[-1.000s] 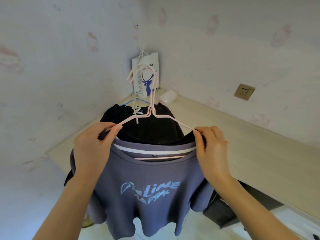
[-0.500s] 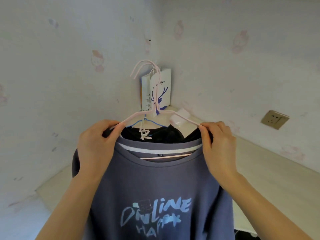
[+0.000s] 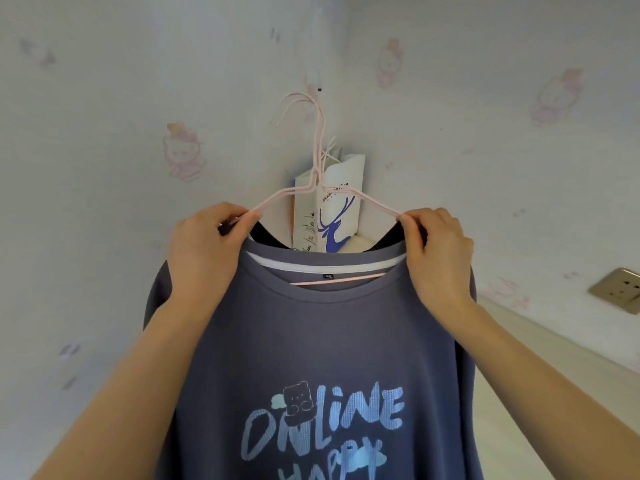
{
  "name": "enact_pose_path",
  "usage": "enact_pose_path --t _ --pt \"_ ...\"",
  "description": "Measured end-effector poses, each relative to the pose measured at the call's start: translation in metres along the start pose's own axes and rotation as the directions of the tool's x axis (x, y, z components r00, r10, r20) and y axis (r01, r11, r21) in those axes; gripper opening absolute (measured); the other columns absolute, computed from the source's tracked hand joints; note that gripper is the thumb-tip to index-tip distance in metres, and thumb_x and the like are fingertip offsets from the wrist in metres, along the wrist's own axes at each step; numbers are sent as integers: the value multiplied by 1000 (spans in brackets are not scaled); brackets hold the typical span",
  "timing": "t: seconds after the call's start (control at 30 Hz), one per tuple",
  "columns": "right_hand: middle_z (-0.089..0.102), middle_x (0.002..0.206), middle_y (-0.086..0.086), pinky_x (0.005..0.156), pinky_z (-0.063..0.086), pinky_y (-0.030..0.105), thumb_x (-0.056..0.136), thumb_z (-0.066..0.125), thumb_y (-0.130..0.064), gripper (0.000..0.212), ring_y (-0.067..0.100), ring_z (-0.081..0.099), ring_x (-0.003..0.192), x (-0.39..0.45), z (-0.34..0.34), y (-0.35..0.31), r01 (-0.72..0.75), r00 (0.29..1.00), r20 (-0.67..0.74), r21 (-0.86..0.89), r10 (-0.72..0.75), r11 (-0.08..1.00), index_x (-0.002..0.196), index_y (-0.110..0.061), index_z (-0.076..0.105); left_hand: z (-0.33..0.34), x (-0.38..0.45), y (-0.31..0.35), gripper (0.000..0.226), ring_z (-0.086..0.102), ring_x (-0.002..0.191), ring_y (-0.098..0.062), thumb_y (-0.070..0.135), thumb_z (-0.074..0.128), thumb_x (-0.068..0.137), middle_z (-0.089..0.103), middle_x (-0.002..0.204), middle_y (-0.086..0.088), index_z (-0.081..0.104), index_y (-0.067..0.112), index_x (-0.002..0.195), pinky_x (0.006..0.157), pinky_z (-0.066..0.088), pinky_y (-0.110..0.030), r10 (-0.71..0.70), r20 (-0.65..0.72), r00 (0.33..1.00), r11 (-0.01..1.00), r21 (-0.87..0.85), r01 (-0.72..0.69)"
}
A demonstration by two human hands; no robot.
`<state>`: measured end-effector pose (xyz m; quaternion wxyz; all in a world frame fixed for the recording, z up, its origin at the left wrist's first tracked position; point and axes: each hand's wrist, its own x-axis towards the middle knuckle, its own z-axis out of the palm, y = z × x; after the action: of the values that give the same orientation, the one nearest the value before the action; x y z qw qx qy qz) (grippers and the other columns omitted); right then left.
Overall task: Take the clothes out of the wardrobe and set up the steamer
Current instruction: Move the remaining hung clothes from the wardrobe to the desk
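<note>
A grey-blue T-shirt (image 3: 322, 327) printed "ONLINE HAPPY" hangs on pink wire hangers (image 3: 317, 147), with a black garment (image 3: 263, 235) behind it. My left hand (image 3: 204, 251) pinches the hangers' left shoulder and my right hand (image 3: 438, 251) pinches the right shoulder. The hanger hooks point up toward a small wall hook (image 3: 318, 87) in the room's corner; I cannot tell if they rest on it. No steamer is in view.
A white paper bag with a blue deer print (image 3: 332, 216) stands in the corner behind the hangers. A light wooden desk top (image 3: 540, 382) runs along the right wall under a metal wall socket (image 3: 618, 289). Patterned wallpaper covers both walls.
Both hands have raised the hangers and shirts upward toward the wall hook in the corner. The view has tilted up, so the desk has dropped out of most of the frame.
</note>
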<state>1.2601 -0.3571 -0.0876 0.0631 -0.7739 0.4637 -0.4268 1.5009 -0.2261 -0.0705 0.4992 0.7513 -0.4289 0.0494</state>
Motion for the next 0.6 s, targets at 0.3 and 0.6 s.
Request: enact_pose_path --t 0.3,0.6 --pt "63 95 -1 85 46 51 99 46 -32 23 23 56 90 -7 114 70 -230 938 267 -3 223 973 94 -20 65 97 14 -107 20 60 73 -12 39 64 88 66 77 9 72 20 86 63 41 -19 -135 280 950 990 74 119" --pt "65 89 -11 95 43 51 96 51 -35 18 18 60 89 -28 183 124 -469 794 459 48 398 882 84 -31 64 103 -28 -214 42 51 61 -14 47 65 85 57 63 0 63 8 70 58 38 -30 -452 460 764 892 242 382"
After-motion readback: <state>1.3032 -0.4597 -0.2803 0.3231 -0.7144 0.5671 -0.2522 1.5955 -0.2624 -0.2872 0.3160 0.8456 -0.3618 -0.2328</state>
